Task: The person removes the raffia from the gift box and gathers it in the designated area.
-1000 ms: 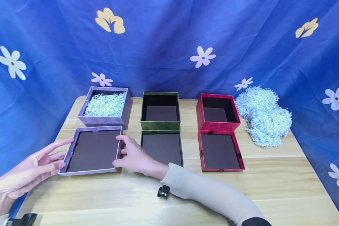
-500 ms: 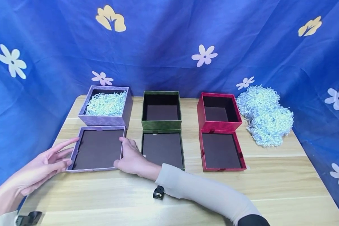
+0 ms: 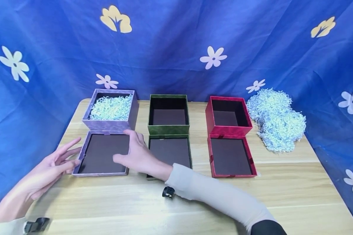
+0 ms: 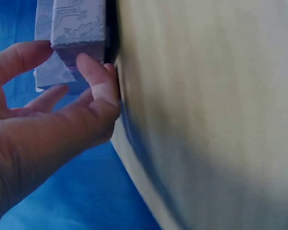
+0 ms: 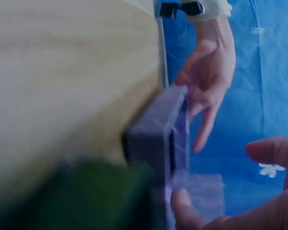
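A purple box lid (image 3: pixel 106 153) lies inside-up on the table, directly in front of the purple box (image 3: pixel 107 125). The box holds pale blue shredded paper (image 3: pixel 111 108). My left hand (image 3: pixel 48 173) is at the lid's left side, fingers extended, its fingertips right at the rim. In the left wrist view, thumb and fingers stand apart around the corner of the lid (image 4: pixel 79 26). Over the lid's right edge my right hand (image 3: pixel 138 156) is spread, thumb and forefinger wide apart. The right wrist view shows the gap between them, with the lid (image 5: pixel 151 129) beyond.
A green box (image 3: pixel 168 130) and its lid (image 3: pixel 169 151) stand in the middle, the lid partly behind the right hand. Farther right are a red box (image 3: pixel 230 131) and lid (image 3: pixel 230 156). Shredded paper (image 3: pixel 277 120) is heaped at the table's (image 3: pixel 194 209) right.
The purple lid has shifted right and back, now lined up against the purple box. The left hand followed it rightward. The right hand has loosened from the lid's right edge and spread.
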Demonstrator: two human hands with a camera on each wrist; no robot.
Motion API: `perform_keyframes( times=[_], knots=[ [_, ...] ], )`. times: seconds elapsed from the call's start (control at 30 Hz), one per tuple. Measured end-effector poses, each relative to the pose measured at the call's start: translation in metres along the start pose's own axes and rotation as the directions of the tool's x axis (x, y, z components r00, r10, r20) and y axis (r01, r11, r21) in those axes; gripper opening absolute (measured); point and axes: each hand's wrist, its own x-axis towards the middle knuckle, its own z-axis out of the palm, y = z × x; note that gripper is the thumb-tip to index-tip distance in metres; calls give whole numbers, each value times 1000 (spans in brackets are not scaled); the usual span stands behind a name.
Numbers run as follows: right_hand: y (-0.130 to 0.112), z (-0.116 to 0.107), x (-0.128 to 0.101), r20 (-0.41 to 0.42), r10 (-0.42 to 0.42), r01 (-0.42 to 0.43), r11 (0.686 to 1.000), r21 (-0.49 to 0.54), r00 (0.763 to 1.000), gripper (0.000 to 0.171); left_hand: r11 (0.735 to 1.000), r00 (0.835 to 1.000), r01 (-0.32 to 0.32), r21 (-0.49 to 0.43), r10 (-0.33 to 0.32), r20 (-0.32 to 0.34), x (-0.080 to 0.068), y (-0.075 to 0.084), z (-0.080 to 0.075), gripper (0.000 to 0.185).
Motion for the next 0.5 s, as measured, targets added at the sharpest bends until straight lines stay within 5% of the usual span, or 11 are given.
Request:
perform_keyframes(
  times=[0.27,0.5],
  knots=[
    [-37,-37,31,25,-100,100,995,22,995,83,994,983,-110,-18,106,-148,16,27,5,63],
    [-62,-51,70,-41,-136,132,988,-82,990,86,991,969,-86,103,107,-223,38,53,12,63]
  ],
)
